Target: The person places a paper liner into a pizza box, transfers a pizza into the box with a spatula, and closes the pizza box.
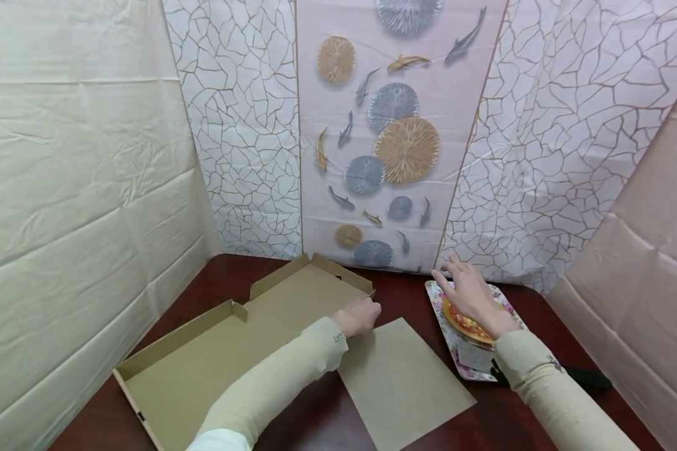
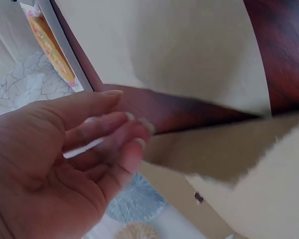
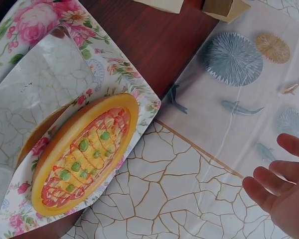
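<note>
My left hand (image 1: 358,316) hovers between the flattened cardboard pizza box (image 1: 293,294) and a square brown paper sheet (image 1: 406,382). In the left wrist view its fingers (image 2: 132,157) curve loosely, with no object between them and the thumb. My right hand (image 1: 471,294) is raised above a floral tray (image 1: 465,369), its fingers apart and holding nothing. On that tray lies a pizza (image 3: 84,159) with a yellow crust, red sauce and green bits. Beside it on the tray is a flat, shiny metal blade (image 3: 45,82); the right forearm partly covers the handle area.
A black handle (image 1: 589,379) sticks out to the right of the tray, past my right sleeve. The box lies unfolded across the left of the dark red table (image 1: 316,407). Patterned cloth (image 1: 248,125) hangs along the back, with plain cloth at both sides.
</note>
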Motion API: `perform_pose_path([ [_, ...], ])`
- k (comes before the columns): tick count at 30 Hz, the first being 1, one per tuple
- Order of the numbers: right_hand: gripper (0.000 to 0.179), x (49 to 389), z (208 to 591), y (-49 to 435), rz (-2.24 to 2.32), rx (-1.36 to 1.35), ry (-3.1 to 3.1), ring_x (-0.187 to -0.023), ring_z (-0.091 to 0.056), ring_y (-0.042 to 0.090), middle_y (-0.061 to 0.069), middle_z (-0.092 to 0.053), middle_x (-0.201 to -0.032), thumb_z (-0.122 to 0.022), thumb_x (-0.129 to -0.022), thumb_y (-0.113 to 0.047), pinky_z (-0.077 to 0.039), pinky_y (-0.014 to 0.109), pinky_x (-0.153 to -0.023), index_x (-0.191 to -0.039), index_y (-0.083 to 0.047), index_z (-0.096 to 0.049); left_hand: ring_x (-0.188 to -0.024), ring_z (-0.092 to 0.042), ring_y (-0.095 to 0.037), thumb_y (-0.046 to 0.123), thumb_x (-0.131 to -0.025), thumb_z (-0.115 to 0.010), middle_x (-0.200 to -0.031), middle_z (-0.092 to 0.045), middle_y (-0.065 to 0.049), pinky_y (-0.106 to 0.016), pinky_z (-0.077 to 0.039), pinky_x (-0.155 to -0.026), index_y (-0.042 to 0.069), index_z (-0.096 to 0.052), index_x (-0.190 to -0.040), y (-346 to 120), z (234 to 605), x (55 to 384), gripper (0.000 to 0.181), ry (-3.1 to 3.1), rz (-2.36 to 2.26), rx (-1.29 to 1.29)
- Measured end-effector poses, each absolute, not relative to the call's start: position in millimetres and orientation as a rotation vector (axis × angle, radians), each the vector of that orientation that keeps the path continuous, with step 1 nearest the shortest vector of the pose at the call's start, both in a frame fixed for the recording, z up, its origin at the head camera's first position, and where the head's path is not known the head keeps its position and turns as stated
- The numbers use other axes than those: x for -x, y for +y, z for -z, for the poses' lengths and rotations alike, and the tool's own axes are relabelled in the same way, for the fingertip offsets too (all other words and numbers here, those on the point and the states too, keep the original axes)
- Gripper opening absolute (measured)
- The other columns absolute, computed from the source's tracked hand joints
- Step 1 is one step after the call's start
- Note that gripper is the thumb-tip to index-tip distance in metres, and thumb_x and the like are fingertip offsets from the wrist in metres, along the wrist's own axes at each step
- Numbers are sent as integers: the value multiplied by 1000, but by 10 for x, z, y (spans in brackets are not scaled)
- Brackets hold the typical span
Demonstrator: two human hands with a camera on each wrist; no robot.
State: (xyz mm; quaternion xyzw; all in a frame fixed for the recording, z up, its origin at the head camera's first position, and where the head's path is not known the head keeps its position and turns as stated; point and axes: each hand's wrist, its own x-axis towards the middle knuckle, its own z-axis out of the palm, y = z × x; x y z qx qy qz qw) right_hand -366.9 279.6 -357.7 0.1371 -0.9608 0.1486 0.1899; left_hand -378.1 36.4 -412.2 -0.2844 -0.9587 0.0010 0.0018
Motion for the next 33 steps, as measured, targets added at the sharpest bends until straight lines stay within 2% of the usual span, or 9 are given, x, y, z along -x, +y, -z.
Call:
perform_pose_path([
  [4, 61, 3663, 3577, 2793, -423, -385, -2690, -135, -32, 49, 32, -28, -151, -34, -102, -48, -24, 63, -108, -124, 5, -56, -73, -58, -16, 12, -93, -57, -95, -71, -6, -29, -44, -60, 12, -66, -91, 414, 4137, 3750, 9, -3038, 10, 799],
  [16, 56, 3656, 3596, 2782, -428, -403, -2680, -133, -36, 45, 29, -40, -146, -38, -102, -45, -28, 61, -108, -114, 4, -62, -69, -52, -16, 17, -96, -54, -85, -64, -3, -29, -42, -60, 12, -69, -100, 494, 4236, 3686, 17, -3203, 86, 676],
  [22, 54, 3668, 3566, 2783, -412, -431, -2649, -131, -40, 44, 29, -44, -143, -41, -101, -45, -30, 60, -107, -111, 3, -64, -66, -53, -16, 17, -97, -53, -78, -60, -3, -29, -43, -57, 12, -69, -99, 503, 4238, 3689, 17, -3223, 110, 654],
  [33, 53, 3645, 3539, 2751, -395, -455, -2665, -128, -43, 44, 28, -47, -141, -42, -101, -45, -34, 59, -105, -110, 2, -66, -66, -52, -15, 16, -98, -51, -81, -59, -2, -29, -43, -56, 11, -66, -97, 541, 4245, 3630, 16, -3256, 142, 627],
])
